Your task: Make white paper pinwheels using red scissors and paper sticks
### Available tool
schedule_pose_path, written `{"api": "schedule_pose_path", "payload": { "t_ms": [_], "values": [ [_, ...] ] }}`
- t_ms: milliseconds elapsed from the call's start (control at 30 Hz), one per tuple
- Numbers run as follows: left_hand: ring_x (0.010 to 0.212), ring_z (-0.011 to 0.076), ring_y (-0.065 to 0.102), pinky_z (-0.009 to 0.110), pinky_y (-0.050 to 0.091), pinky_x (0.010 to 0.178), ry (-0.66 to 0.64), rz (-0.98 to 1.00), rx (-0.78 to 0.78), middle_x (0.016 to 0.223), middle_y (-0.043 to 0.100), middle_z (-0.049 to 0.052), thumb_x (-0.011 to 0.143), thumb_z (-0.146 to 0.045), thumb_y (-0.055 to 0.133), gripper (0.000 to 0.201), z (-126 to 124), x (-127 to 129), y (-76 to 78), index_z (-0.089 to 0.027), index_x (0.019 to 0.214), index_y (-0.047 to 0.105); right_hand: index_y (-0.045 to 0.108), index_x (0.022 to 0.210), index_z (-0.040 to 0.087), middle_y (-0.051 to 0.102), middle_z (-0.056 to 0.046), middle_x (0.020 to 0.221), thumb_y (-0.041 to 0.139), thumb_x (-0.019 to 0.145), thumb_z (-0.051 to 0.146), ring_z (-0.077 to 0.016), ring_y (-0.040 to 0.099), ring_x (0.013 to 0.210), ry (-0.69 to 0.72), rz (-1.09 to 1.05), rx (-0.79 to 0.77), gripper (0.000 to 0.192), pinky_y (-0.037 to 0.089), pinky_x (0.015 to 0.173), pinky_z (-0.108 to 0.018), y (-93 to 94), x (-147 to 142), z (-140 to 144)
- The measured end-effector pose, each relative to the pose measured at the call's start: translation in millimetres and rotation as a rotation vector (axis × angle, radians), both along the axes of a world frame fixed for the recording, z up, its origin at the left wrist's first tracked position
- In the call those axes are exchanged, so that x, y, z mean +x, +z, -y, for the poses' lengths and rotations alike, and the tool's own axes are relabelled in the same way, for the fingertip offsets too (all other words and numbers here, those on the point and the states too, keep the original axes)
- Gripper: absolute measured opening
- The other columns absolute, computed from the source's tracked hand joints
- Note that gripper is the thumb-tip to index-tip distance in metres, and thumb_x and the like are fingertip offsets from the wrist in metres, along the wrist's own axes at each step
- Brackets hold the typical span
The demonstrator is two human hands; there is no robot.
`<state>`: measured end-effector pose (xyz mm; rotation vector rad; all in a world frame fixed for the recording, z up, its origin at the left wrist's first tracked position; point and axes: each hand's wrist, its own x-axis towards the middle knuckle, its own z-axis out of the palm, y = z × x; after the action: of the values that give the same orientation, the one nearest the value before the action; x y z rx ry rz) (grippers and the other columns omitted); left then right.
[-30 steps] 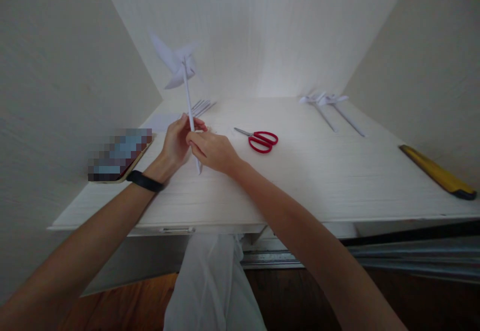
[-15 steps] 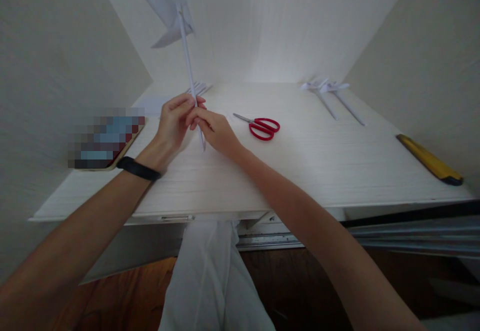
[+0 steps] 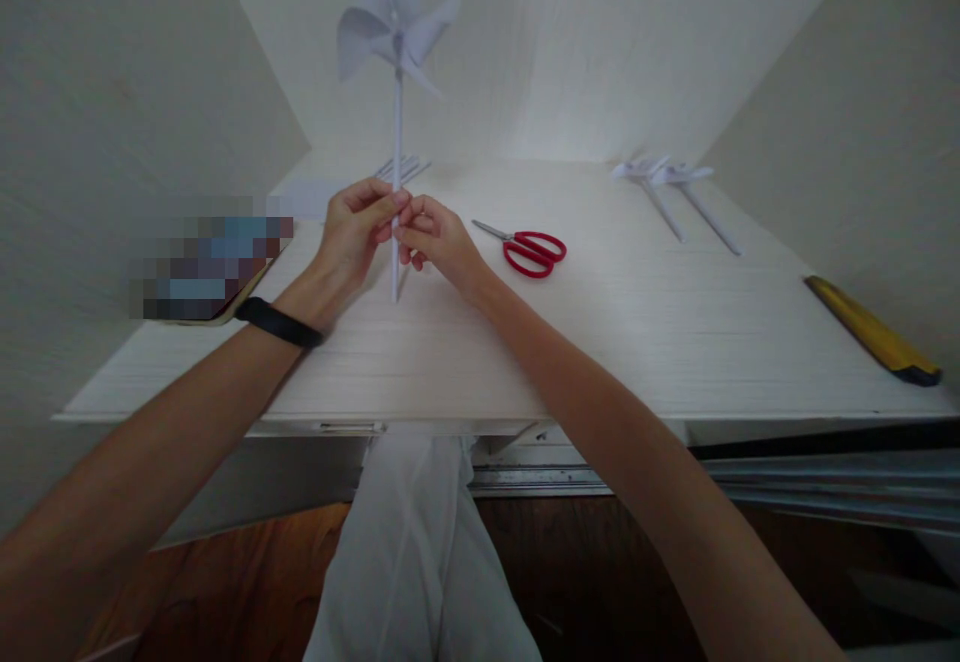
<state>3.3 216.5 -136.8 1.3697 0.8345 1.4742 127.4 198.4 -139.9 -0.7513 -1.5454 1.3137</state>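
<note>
A white paper pinwheel (image 3: 397,37) stands upright above the desk, its curled blades at the top of a thin white stick. My left hand (image 3: 361,227) pinches the stick between thumb and fingers. From the other side my right hand (image 3: 439,242) grips the same stick just beside and slightly below, with the two hands' fingertips close together. The stick's lower end shows beneath my hands, near the desk surface. Red-handled scissors (image 3: 529,250) lie a little to the right of my right hand.
Two more paper pinwheels (image 3: 660,174) lie at the back right of the white desk (image 3: 630,342). A yellow utility knife (image 3: 870,330) rests by the right wall. Several thin white sticks (image 3: 412,170) and a paper sheet (image 3: 311,200) lie behind my hands. At left is a blurred-out phone (image 3: 210,277).
The pinwheel has gone from leaning left to upright, and its blades now face me. My right hand's fingers have shifted on the stick. The view has moved slightly.
</note>
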Motion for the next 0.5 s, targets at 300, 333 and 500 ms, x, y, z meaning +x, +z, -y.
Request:
{"api": "schedule_pose_path", "payload": {
  "t_ms": [300, 333, 500],
  "values": [
    [0.069, 0.0151, 0.062, 0.027, 0.049, 0.058, -0.089, 0.014, -0.006, 0.082, 0.066, 0.004, 0.068, -0.041, 0.076, 0.025, -4, -5, -5.9, -0.019, 0.068, 0.066, 0.045, 0.074, 0.019, 0.065, 0.002, 0.068, 0.073, 0.076, 0.037, -0.0083, 0.059, 0.054, 0.109, 0.03, -0.146, 0.033, 0.042, 0.048, -0.018, -4.6, 9, -5],
    [0.072, 0.0161, 0.063, 0.028, 0.05, 0.061, -0.094, -0.003, -0.01, 0.084, 0.067, 0.004, 0.07, -0.043, 0.074, 0.025, -4, -6, -5.8, -0.019, 0.07, 0.067, 0.049, 0.074, 0.018, 0.064, 0.002, 0.067, 0.073, 0.076, 0.037, -0.0083, 0.059, 0.054, 0.135, 0.045, -0.145, 0.031, 0.042, 0.049, -0.018, -5.2, 10, -5],
    [0.068, 0.0181, 0.063, 0.031, 0.052, 0.06, -0.104, -0.075, -0.01, 0.074, 0.065, 0.005, 0.074, -0.052, 0.068, 0.033, 0, -8, -0.2, -0.019, 0.071, 0.067, 0.057, 0.075, 0.016, 0.064, 0.002, 0.062, 0.075, 0.071, 0.044, -0.0087, 0.056, 0.051, 0.279, 0.05, -0.104, 0.034, 0.044, 0.053, -0.021, -7.3, 13, -4]
  ]
}}
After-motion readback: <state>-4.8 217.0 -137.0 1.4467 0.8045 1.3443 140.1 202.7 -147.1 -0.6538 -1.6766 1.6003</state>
